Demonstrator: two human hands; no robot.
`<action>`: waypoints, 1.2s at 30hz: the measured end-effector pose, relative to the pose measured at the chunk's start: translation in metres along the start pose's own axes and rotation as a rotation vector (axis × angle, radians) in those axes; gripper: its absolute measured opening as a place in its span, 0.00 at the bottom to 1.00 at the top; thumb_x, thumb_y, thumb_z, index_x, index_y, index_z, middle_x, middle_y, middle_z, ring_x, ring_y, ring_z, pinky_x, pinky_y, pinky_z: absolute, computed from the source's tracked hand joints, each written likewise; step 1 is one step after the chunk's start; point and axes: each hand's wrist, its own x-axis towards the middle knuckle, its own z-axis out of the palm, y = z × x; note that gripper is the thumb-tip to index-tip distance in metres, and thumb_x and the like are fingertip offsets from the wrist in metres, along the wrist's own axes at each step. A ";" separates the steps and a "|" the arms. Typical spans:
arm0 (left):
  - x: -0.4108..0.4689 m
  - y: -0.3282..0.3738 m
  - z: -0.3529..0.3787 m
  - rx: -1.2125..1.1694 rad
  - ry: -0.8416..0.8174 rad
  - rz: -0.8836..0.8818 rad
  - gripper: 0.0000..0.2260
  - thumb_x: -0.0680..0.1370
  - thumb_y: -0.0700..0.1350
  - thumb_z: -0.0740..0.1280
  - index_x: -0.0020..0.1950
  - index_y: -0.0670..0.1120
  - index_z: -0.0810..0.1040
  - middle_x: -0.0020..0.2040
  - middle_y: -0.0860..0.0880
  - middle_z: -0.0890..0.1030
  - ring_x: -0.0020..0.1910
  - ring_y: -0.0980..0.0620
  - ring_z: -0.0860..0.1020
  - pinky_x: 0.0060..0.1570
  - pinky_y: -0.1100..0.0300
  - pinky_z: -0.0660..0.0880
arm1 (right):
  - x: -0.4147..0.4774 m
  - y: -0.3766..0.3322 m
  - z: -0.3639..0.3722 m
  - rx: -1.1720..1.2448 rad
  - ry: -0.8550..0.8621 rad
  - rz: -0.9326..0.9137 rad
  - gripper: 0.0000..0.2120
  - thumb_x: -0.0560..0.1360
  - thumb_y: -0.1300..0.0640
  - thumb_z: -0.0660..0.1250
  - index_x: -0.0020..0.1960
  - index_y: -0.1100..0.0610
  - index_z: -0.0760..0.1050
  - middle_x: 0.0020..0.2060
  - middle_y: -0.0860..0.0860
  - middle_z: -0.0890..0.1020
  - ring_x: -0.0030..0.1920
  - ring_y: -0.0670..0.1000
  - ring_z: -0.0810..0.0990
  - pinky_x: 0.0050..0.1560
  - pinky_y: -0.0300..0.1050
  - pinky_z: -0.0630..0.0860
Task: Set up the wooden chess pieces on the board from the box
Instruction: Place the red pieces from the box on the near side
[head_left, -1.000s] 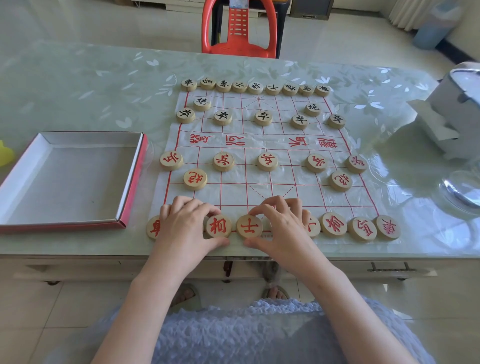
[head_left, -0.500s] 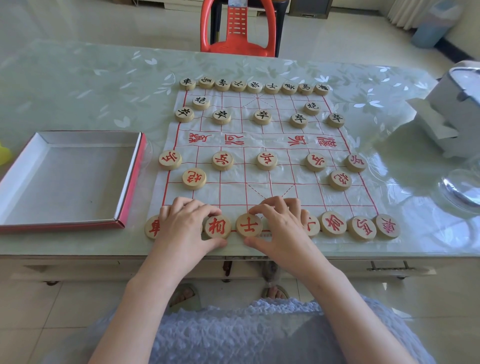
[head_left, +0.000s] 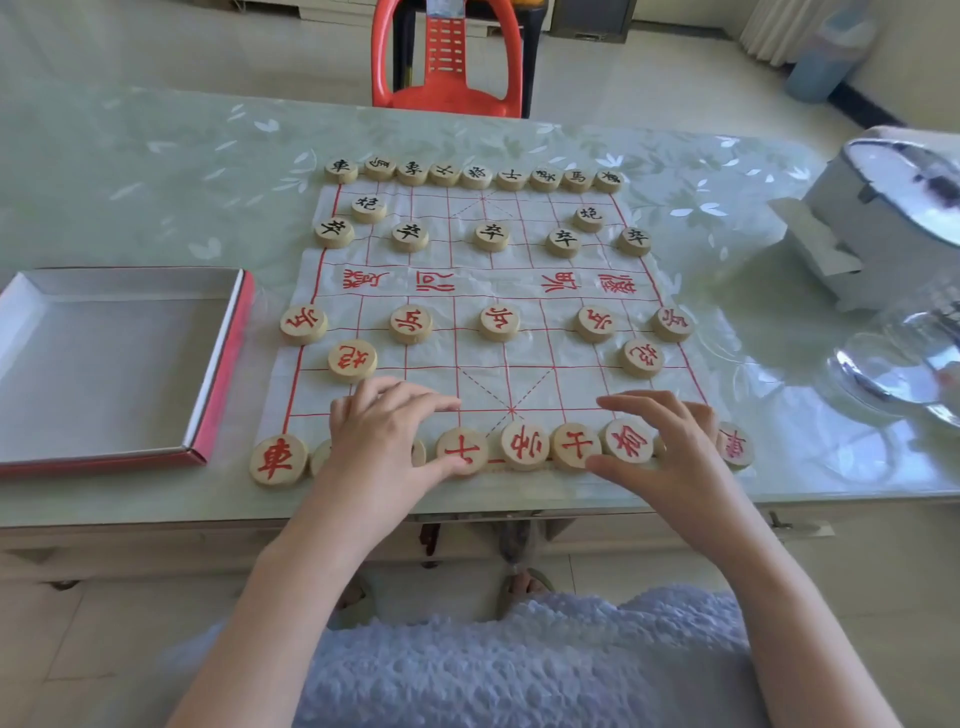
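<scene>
A thin white sheet board (head_left: 483, 374) with red lines lies on the table. Black-lettered wooden discs (head_left: 475, 176) fill its far side and red-lettered discs (head_left: 500, 322) the near half. My left hand (head_left: 384, 441) lies flat over two discs of the nearest row, its thumb touching a red advisor disc (head_left: 462, 451). My right hand (head_left: 670, 447) arches over the right part of that row, thumb and fingers curled round a red elephant disc (head_left: 628, 441). A red chariot disc (head_left: 278, 460) sits uncovered at the row's left end. The red-edged box (head_left: 218, 374) to the left holds nothing.
A red plastic chair (head_left: 447, 62) stands beyond the far table edge. A grey carton with a shiny lid (head_left: 883, 218) and a glass dish (head_left: 893, 369) sit at the right. The near table edge runs just below the nearest row.
My hands have moved apart: the left one went left and the right one went right. The centre discs of the nearest row are now uncovered and spread along the line.
</scene>
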 end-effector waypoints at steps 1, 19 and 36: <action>0.003 0.005 0.002 -0.005 -0.018 0.007 0.24 0.70 0.58 0.69 0.65 0.59 0.70 0.61 0.61 0.71 0.65 0.58 0.58 0.51 0.65 0.49 | -0.002 0.004 -0.001 -0.006 0.001 -0.008 0.23 0.67 0.46 0.73 0.60 0.40 0.71 0.59 0.38 0.70 0.61 0.44 0.58 0.65 0.54 0.61; 0.016 0.022 0.016 0.017 -0.125 0.033 0.25 0.72 0.56 0.68 0.67 0.61 0.67 0.64 0.60 0.70 0.67 0.58 0.58 0.53 0.62 0.49 | 0.020 -0.024 0.036 -0.218 -0.036 -0.286 0.23 0.70 0.45 0.69 0.63 0.48 0.71 0.54 0.42 0.75 0.58 0.49 0.63 0.51 0.41 0.52; 0.010 0.013 0.020 0.048 -0.094 0.020 0.23 0.74 0.52 0.67 0.67 0.60 0.67 0.63 0.60 0.71 0.66 0.57 0.59 0.55 0.61 0.50 | 0.012 -0.024 0.033 -0.202 -0.242 -0.268 0.30 0.73 0.53 0.63 0.72 0.44 0.58 0.64 0.39 0.68 0.62 0.46 0.58 0.50 0.43 0.51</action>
